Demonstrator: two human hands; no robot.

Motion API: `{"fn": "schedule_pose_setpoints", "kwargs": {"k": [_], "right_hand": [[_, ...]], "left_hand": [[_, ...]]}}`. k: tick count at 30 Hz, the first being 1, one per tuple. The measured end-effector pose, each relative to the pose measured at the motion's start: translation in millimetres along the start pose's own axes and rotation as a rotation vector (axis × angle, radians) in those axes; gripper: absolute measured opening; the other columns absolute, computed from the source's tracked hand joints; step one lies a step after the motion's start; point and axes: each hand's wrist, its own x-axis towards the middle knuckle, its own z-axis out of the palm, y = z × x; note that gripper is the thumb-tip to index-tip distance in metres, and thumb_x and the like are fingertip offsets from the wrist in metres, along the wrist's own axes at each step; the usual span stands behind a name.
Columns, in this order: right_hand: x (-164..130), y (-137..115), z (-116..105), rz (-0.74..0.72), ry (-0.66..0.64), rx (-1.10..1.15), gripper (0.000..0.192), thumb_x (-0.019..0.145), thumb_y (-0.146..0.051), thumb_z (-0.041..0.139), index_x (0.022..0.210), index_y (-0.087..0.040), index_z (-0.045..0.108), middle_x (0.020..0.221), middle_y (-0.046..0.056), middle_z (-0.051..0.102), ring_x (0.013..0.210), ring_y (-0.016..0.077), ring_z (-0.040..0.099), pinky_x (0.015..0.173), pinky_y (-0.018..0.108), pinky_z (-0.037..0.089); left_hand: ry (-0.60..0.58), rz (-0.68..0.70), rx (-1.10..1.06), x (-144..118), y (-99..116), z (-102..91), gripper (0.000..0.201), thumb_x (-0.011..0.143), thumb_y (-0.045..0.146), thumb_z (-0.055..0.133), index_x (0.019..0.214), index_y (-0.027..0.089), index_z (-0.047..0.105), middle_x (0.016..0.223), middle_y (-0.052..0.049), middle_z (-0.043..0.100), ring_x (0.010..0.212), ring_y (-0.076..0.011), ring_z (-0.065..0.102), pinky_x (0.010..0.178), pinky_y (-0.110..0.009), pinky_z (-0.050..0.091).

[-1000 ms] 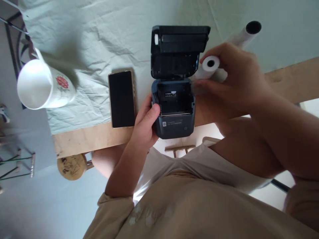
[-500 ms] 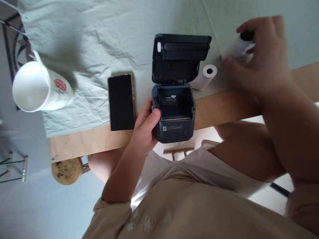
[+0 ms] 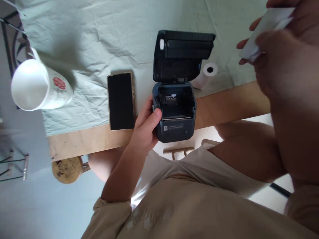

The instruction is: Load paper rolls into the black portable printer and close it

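Observation:
A dark small printer (image 3: 175, 116) sits at the table's near edge with its lid (image 3: 183, 54) swung up and its paper bay bare. My left hand (image 3: 146, 127) grips the printer's left side, thumb on its top rim. My right hand (image 3: 279, 49) is raised at the upper right, closed on a long white paper roll (image 3: 267, 28) that is lifted off the cloth. A short white paper roll (image 3: 205, 75) lies on the cloth just right of the lid.
A black phone (image 3: 121, 100) lies face up left of the printer. A white mug with a red flower (image 3: 40, 88) stands at the far left. A pale green cloth (image 3: 99, 39) covers the wooden table (image 3: 87, 141). A round stool (image 3: 66, 170) shows below.
My right hand let go of the short roll, moved right to the long roll, took hold of it and lifted it. My left hand stayed on the printer.

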Motion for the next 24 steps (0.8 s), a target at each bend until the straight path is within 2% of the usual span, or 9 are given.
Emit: {"fn": "schedule_pose_setpoints", "kwargs": {"k": [1, 3, 4, 6, 8, 9, 14, 19, 24], "right_hand": [[-8, -7, 1, -0.185, -0.039, -0.1, 0.053, 0.07, -0.004, 0.051, 0.119, -0.015, 0.066, 0.101, 0.006, 0.067, 0.076, 0.0107, 0.069, 0.054, 0.021, 0.047], [-27, -25, 4, -0.366, -0.125, -0.276, 0.054, 0.077, -0.009, 0.056, 0.13, -0.018, 0.066, 0.127, 0.008, 0.062, 0.101, 0.0144, 0.07, 0.082, 0.026, 0.056], [-37, -34, 7, -0.476, -0.18, -0.38, 0.048, 0.082, -0.017, 0.061, 0.13, -0.022, 0.065, 0.121, 0.006, 0.065, 0.107, 0.0142, 0.068, 0.089, 0.026, 0.055], [-53, -47, 16, -0.59, -0.296, -0.395, 0.048, 0.082, -0.026, 0.068, 0.13, -0.02, 0.064, 0.108, 0.007, 0.068, 0.102, 0.0134, 0.065, 0.087, 0.027, 0.055], [-63, -52, 29, -0.773, -0.371, -0.425, 0.033, 0.083, -0.016, 0.067, 0.116, -0.018, 0.063, 0.108, 0.006, 0.066, 0.1, 0.009, 0.065, 0.088, 0.024, 0.056], [-65, -51, 35, -0.845, -0.371, -0.432, 0.036, 0.082, -0.013, 0.066, 0.118, -0.018, 0.06, 0.108, 0.005, 0.066, 0.098, 0.0089, 0.065, 0.083, 0.024, 0.056], [-63, -30, 58, -0.817, -0.333, -0.585, 0.03, 0.086, -0.016, 0.057, 0.116, -0.019, 0.052, 0.108, -0.002, 0.071, 0.091, 0.0105, 0.071, 0.077, 0.027, 0.054], [-60, -29, 54, -0.884, -0.384, -0.545, 0.011, 0.087, -0.016, 0.06, 0.095, -0.019, 0.053, 0.114, -0.004, 0.07, 0.097, 0.0095, 0.069, 0.08, 0.027, 0.048], [-68, -41, 51, -0.918, -0.445, -0.474, 0.011, 0.087, -0.026, 0.065, 0.09, -0.021, 0.056, 0.086, 0.0, 0.062, 0.079, 0.0128, 0.053, 0.074, 0.033, 0.04]], "left_hand": [[-0.001, -0.003, -0.001, 0, 0, -0.2, 0.038, 0.088, 0.046, 0.074, 0.117, 0.023, 0.072, 0.111, -0.004, 0.077, 0.121, -0.0237, 0.069, 0.1, -0.031, 0.061], [-0.001, -0.011, 0.0, 0, -1, -0.6, 0.039, 0.088, 0.047, 0.074, 0.119, 0.023, 0.071, 0.11, -0.004, 0.077, 0.116, -0.023, 0.072, 0.094, -0.029, 0.062], [-0.008, -0.01, -0.001, 0, -2, -0.9, 0.04, 0.088, 0.046, 0.073, 0.12, 0.023, 0.07, 0.11, -0.004, 0.077, 0.113, -0.0226, 0.073, 0.09, -0.028, 0.063], [-0.03, 0.005, -0.004, 0, -2, -1.3, 0.039, 0.09, 0.045, 0.072, 0.121, 0.022, 0.07, 0.11, -0.004, 0.077, 0.112, -0.0222, 0.073, 0.089, -0.027, 0.063], [-0.046, 0.027, 0.001, 1, -3, -1.5, 0.036, 0.091, 0.044, 0.07, 0.12, 0.021, 0.07, 0.113, -0.005, 0.076, 0.116, -0.0226, 0.071, 0.094, -0.028, 0.062], [-0.046, 0.038, 0.01, 1, -3, -1.4, 0.036, 0.091, 0.044, 0.07, 0.12, 0.022, 0.07, 0.114, -0.005, 0.076, 0.119, -0.023, 0.07, 0.097, -0.03, 0.061], [-0.023, 0.045, 0.056, 1, -1, 1.4, 0.037, 0.09, 0.047, 0.071, 0.117, 0.022, 0.071, 0.113, -0.005, 0.076, 0.12, -0.0228, 0.069, 0.101, -0.032, 0.059], [-0.02, 0.034, -0.001, 0, 1, 4.7, 0.032, 0.091, 0.043, 0.07, 0.114, 0.021, 0.071, 0.107, -0.004, 0.076, 0.111, -0.02, 0.072, 0.095, -0.028, 0.061], [-0.129, 0.032, -0.08, 3, -3, -1.6, 0.038, 0.089, 0.047, 0.071, 0.118, 0.024, 0.069, 0.106, -0.003, 0.075, 0.103, -0.0191, 0.073, 0.085, -0.027, 0.062]]}}
